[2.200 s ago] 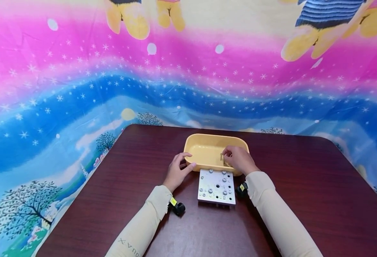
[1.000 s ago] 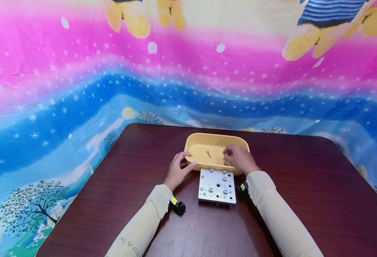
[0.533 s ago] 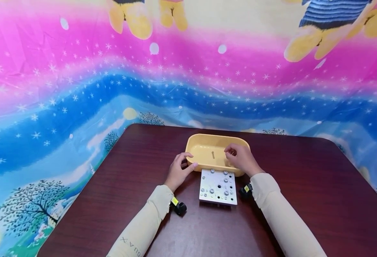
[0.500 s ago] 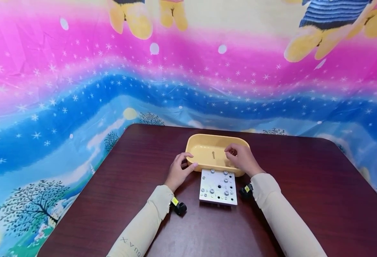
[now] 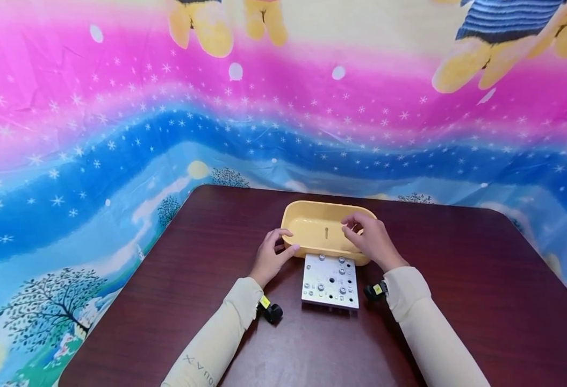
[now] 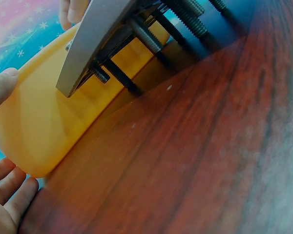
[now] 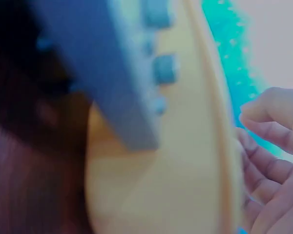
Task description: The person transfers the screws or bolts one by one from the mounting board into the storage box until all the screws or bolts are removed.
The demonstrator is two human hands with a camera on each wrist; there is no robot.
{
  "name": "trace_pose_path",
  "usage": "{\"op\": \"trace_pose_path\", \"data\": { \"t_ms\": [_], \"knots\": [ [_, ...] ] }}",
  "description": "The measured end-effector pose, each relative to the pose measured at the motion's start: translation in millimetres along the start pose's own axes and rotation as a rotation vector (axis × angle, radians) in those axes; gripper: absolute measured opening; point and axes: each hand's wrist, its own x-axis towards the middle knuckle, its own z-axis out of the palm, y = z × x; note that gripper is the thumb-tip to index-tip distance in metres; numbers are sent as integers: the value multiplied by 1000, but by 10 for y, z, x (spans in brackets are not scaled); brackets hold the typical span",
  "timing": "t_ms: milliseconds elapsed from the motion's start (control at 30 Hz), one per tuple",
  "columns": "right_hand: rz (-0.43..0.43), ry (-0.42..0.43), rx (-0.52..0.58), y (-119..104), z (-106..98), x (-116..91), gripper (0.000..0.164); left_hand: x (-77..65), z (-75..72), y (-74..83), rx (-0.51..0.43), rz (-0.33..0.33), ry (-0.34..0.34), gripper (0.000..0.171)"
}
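A yellow plastic tray (image 5: 312, 209) lies at the table's back. My left hand (image 5: 268, 259) holds its near left corner, thumb against the front wall and fingers around the side. Inside, on the tray floor, a small brass-coloured screw (image 5: 327, 233) lies by itself. Above the tray's right side is my right hand (image 5: 372, 239), its fingers loosely bent; nothing shows between thumb and fingertips (image 7: 249, 112). Against the tray's front stands a metal plate (image 5: 330, 282) with several socket-head bolts and open holes. Threaded bolt ends (image 6: 119, 75) stick out beneath it.
Dark reddish wooden table (image 5: 215, 236) surrounds the tray and plate. A printed cloth (image 5: 283, 118) hangs behind and beside it. Both wrists carry black cameras; the right one (image 5: 376, 290) is close to the plate's right edge.
The screw, earlier at my right fingertips, came to lie left on the tray floor, then shifted rightward. My right hand has drawn back slightly to the right. The left hand keeps its place.
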Motion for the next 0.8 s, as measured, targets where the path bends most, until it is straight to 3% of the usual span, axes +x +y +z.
{"op": "trace_pose_path", "data": {
  "t_ms": [200, 500, 800],
  "knots": [
    [-64, -45, 19, -159, -45, -69, 18, 0, 4, -5, 21, -11, -11, 33],
    [-77, -132, 35, -393, -125, -137, 21, 19, -14, -24, 35, 0, 4, 33],
    [-125, -301, -5, -673, -177, -258, 24, -15, 0, 90, -18, 6, -5, 35]
  ]
}}
